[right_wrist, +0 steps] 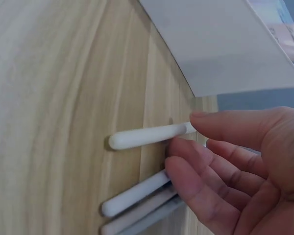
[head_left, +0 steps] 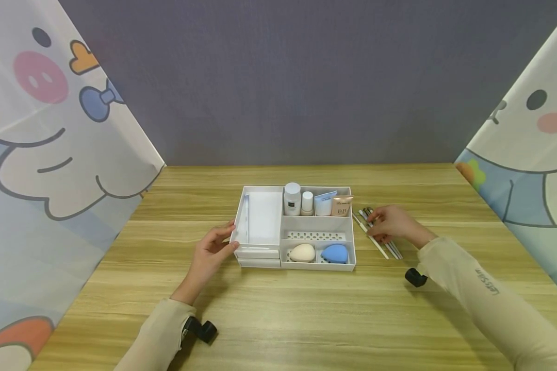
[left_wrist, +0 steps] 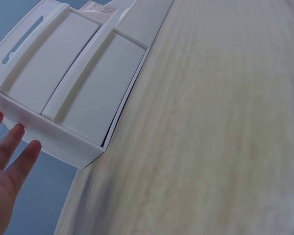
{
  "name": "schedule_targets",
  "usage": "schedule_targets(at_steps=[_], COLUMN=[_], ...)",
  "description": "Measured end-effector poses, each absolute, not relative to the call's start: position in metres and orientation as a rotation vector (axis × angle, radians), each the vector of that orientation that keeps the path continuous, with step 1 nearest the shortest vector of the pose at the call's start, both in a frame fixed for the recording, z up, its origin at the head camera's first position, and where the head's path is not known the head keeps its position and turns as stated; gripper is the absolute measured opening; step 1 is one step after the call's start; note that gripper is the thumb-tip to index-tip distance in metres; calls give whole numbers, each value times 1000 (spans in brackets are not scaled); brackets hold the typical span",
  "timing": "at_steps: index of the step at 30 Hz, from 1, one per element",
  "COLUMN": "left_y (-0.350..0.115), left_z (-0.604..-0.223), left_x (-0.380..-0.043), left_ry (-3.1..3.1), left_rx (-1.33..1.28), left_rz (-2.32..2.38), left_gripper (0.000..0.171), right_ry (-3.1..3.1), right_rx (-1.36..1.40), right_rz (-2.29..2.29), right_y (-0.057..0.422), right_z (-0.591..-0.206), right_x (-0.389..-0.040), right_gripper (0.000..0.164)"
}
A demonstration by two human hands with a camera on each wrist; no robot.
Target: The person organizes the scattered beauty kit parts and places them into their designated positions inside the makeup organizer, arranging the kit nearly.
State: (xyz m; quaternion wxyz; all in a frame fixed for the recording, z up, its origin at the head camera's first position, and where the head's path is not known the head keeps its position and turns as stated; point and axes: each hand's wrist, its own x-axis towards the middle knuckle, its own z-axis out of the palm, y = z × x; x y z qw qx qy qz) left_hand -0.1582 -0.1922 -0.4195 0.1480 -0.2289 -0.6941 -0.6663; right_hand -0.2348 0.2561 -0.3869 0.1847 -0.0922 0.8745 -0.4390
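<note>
A white cosmetics organizer stands at the middle of the table. My left hand rests against its left side near the front corner; in the left wrist view, extended fingers touch the side wall by two drawers. To the right of the organizer, my right hand pinches a slim white-handled makeup brush between thumb and index finger. Its handle is close over the table. Several more brushes lie side by side beneath the curled fingers, partly hidden by them.
The organizer's back row holds a white bottle, a smaller bottle, a blue-and-white tube and a BB tube. Cream and blue makeup sponges sit in front compartments. A dark panel rises behind the table.
</note>
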Motion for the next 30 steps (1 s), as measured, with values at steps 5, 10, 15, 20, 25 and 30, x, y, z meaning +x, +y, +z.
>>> schedule_targets(at_steps=[5,10,15,20,25,30], left_y=[-192,-192,-192,-192,-192,-192], left_z=[-419,-419,-420,-419,-417,-417], left_x=[-158,-158,-159,-159,-158,-158], left_ry=[-2003,-2011,-2002,-1981,-1977,-1975], left_rx=[-656,-645,-645,-654,-666,-663], left_rz=[-1914,-1901,-1916,-1935,-1930,-1940], left_gripper=[32,32,32,33,33,33], right_ry=[2481,2480,2472,2456,2470,2493], right_rx=[-271,-294,-302,-294,-280,-277], right_rz=[-1160,-1103,-1064,-1049,-1032,-987], right_y=[247,243,241,240,238,236], right_z=[-387,-390,-391,-389,-389,-388], right_x=[-235,-236,-237,-235,-234,-234], right_gripper=[42,53,62,67,67,65])
